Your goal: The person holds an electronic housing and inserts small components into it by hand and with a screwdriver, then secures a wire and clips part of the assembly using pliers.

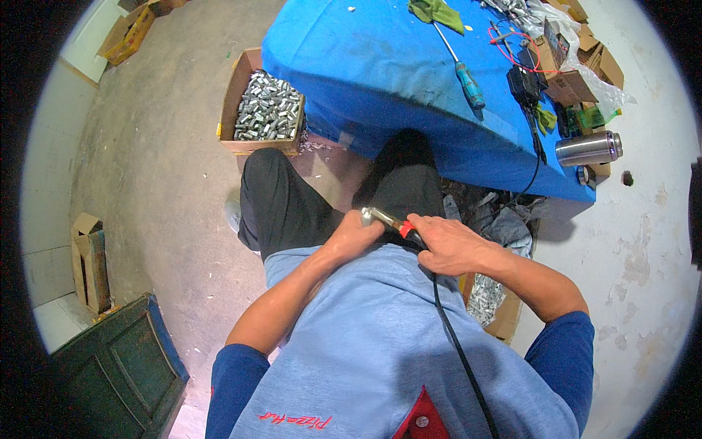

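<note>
In front of my lap, my left hand (353, 238) is closed round a small shiny metal piece (367, 217), mostly hidden by the fingers. My right hand (455, 244) grips a corded tool (407, 230) with a metal barrel, a red collar and a dark handle; it resembles a soldering iron. Its barrel points left and meets the metal piece, or lies just over it; I cannot tell which. A black cable (457, 344) runs from the tool down over my shirt.
Ahead left, a cardboard box (229, 102) holds several small metal cylinders. On the blue-covered table (351, 44) lie a teal-handled screwdriver (468, 84), a green cloth (436, 13), a black adapter (523, 86) and a steel flask (587, 149). A dark green panel (121, 369) stands lower left.
</note>
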Tool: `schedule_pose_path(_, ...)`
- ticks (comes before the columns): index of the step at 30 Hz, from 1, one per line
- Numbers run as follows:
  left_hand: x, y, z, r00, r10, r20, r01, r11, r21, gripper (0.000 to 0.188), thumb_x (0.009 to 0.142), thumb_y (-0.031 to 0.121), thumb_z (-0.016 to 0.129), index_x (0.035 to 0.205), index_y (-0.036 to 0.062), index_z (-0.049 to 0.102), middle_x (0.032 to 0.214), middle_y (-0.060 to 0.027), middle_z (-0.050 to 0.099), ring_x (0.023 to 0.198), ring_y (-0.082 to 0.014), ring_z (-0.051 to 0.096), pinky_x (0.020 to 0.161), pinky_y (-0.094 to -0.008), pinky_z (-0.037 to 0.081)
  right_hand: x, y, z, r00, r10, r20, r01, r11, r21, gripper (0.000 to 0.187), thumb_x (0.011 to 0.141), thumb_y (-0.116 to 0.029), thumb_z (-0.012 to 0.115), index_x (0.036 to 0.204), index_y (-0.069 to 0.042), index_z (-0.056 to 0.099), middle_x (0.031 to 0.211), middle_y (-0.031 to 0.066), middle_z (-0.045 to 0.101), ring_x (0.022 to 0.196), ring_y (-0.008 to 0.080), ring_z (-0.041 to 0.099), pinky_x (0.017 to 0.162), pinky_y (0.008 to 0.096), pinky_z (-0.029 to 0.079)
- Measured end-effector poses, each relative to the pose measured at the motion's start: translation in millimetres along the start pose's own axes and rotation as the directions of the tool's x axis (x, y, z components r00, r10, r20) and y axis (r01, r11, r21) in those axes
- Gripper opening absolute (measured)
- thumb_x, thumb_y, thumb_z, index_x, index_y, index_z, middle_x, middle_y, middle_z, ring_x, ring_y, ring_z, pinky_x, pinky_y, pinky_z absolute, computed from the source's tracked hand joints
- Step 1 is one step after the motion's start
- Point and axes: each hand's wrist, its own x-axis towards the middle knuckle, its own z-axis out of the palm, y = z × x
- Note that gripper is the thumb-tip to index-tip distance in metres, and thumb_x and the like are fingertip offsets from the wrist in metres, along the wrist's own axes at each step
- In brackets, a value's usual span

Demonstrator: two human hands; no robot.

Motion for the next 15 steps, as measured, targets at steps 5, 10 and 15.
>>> schedule_pose_path(5,-1.2,1.3,1.0,0.998,0.028,0.053,-0.027,1.0,-0.012,0.025,0.083,0.018,0.056,0.082,-0.0058,0.062,0.071,-0.006,0.061,0.07,-0.0116,0.052,0.061,-0.035,0.045,-3.4,7.2,-2.7,0.995,-0.026,0.093,0.006,0.978,0.209,0.051,0.077,-0.015,0.052,0.12,0.01,0.044,0.108,0.0312,0.059,0.105,0.0439,0.057,0.09,0.0476,0.046)
schedule_pose_path(10,0.3,-1.8,2.6,0.998,0.055,0.031,-0.055,0.998,0.003,0.02,0.083,0.016,0.057,0.078,-0.0028,0.062,0.068,-0.0019,0.057,0.066,-0.0094,0.049,0.057,-0.0329,0.042,-6.6,7.2,7.0,1.0,-0.016,0.009,0.014,0.987,0.16,0.049,0.077,-0.014,0.052,0.119,0.01,0.044,0.108,0.0314,0.058,0.105,0.0431,0.057,0.09,0.0476,0.046)
schedule_pose_path(15,-0.1,-3.9,5.4,0.994,0.106,0.017,-0.105,0.994,-0.013,0.018,0.084,0.013,0.056,0.071,0.0024,0.061,0.063,0.0059,0.051,0.061,-0.0052,0.042,0.05,-0.0286,0.036,-8.9,-2.8,8.2,0.999,-0.034,-0.041,0.035,0.999,0.011,0.048,0.078,-0.014,0.054,0.117,0.012,0.042,0.104,0.0297,0.058,0.101,0.0439,0.057,0.087,0.0485,0.047)
